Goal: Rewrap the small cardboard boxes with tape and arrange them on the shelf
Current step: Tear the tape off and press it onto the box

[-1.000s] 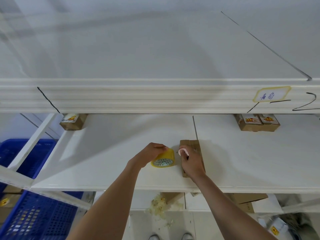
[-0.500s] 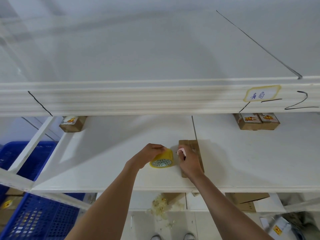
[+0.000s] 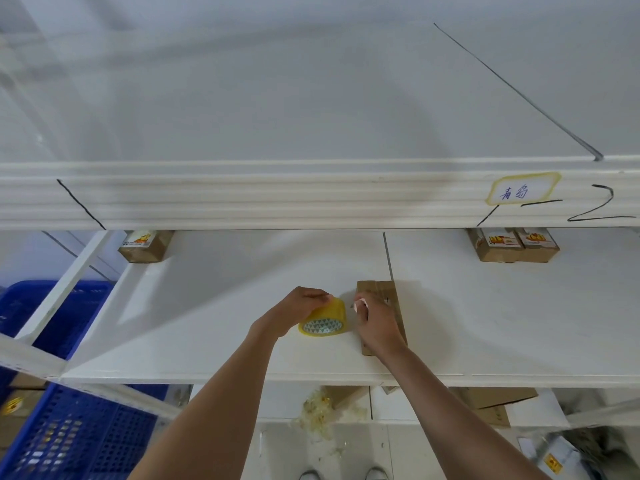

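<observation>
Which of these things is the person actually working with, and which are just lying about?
In use:
- yellow tape roll, gripped by the left hand
- flat cardboard box under the right hand
- white shelf
- labelled boxes at the back, already shelved

Lying about:
- blue crate
- crumpled tape scraps below
- handwritten label

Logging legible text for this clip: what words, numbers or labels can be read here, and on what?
"青岛", handwritten in blue: yellow-edged label on the upper shelf edge.
"2", black marker: same edge, right of the label.
Printed stickers on the left box and the two right boxes: too small to read.
Tape roll: triangle pattern, no text.
</observation>
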The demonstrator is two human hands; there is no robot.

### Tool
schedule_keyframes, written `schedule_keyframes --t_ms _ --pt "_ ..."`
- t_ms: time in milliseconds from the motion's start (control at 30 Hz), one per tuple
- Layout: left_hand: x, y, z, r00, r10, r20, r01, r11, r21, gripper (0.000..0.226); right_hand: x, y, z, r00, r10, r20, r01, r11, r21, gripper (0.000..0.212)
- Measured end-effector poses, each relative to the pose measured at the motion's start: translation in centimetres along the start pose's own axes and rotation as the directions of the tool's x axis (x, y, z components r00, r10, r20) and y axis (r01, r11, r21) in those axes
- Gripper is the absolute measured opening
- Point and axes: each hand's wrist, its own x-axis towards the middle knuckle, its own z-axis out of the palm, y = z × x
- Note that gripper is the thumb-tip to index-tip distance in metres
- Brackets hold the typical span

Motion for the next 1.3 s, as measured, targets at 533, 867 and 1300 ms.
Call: schedule_keyframes --t_ms 533,867,1300 --pt "-0.5 0.7 0.2 1.000 0.004 -0.003 -0.004 1.000 0.002 0.017 0.0 -0.4 -0.4 0.996 0.052 0.075 -0.052 0.999 -0.004 0.023" --pt "-0.4 0.6 0.3 1.000 0.010 -0.007 -0.010 1.000 0.027 0.019 0.9 -0.1 -1.7 0.974 0.224 0.023 -0.221 0.927 0.304 0.023" --pt "-0.7 0.7 0.4 1.000 0.029 -0.011 -0.028 0.999 0.028 0.015 2.1 2.7 -6.3 0.865 0.438 -0.243 -0.330 0.863 0.382 0.016"
